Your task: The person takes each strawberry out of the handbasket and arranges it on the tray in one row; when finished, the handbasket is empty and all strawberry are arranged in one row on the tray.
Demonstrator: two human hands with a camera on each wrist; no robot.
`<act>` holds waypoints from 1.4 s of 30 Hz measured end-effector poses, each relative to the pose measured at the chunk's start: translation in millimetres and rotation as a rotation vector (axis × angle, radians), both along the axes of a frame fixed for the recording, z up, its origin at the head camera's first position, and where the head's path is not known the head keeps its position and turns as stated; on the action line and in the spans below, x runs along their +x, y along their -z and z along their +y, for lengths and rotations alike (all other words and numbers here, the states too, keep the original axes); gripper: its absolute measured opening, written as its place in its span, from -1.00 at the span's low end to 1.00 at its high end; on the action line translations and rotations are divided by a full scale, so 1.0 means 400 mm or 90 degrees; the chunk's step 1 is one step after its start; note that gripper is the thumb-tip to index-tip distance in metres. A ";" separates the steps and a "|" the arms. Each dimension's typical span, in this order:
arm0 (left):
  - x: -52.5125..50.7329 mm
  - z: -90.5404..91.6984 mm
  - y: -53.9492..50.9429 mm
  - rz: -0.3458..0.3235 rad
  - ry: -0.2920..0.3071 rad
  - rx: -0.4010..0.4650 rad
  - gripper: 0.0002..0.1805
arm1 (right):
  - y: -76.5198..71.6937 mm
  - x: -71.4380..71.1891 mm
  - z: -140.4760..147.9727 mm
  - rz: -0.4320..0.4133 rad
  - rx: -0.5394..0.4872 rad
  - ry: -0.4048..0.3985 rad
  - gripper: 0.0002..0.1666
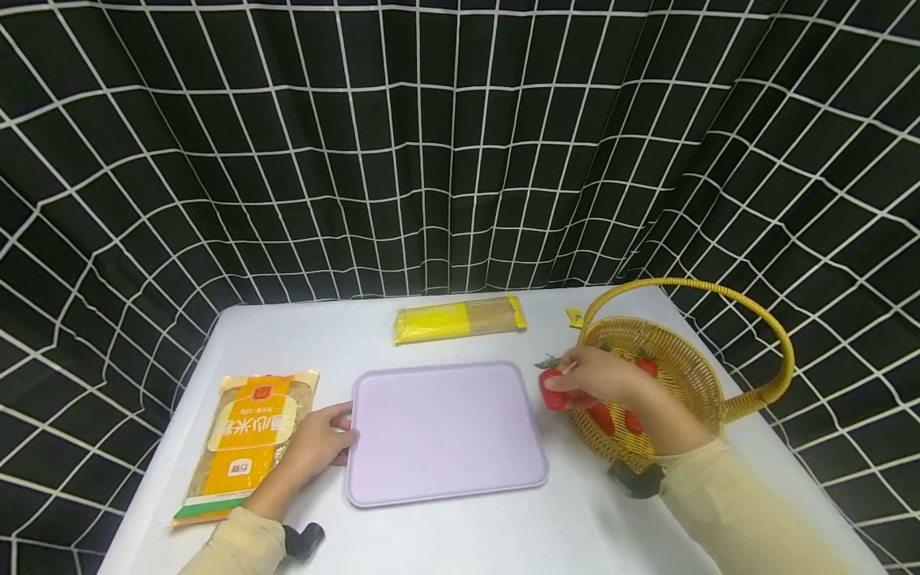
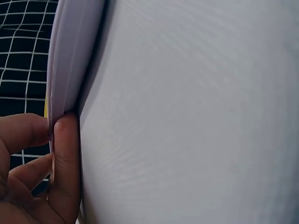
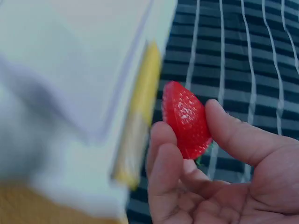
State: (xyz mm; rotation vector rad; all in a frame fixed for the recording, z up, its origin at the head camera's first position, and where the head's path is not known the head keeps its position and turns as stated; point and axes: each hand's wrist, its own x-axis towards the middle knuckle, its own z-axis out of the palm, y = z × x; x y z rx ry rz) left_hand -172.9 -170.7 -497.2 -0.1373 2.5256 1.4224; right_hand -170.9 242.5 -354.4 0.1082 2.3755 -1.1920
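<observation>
Watching from my station, I count two bare hands working around one lilac rectangular board (image 1: 446,435) on the white table (image 1: 402,539). The left hand (image 1: 323,435) pinches the board's left edge, thumb above and a finger beneath. The right hand (image 1: 592,375) has one red strawberry (image 1: 553,391) gripped between thumb and fingers, just beyond the board's right edge, its leaves pointing away from me. To the board's right I see one wicker basket (image 1: 690,351) with a tall handle, holding at least three strawberries (image 1: 634,422); the forearm hides some of the inside. Behind the board lies one yellow packet of dried noodles (image 1: 434,323); left of it, one orange-labelled food bag (image 1: 247,435). One small yellow packet (image 1: 574,318) sits past its far right corner.
</observation>
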 end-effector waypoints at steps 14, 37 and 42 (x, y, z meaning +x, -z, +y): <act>-0.003 -0.001 -0.001 0.001 -0.015 0.001 -0.35 | 0.224 -0.131 -0.505 0.083 0.013 0.029 -0.66; -0.003 -0.003 0.006 -0.008 -0.009 -0.014 -0.36 | 0.274 -0.146 -0.649 0.146 0.064 -0.007 -0.62; -0.005 -0.007 0.006 -0.009 -0.007 -0.010 -0.34 | 0.256 -0.139 -0.611 0.131 0.048 -0.008 -0.36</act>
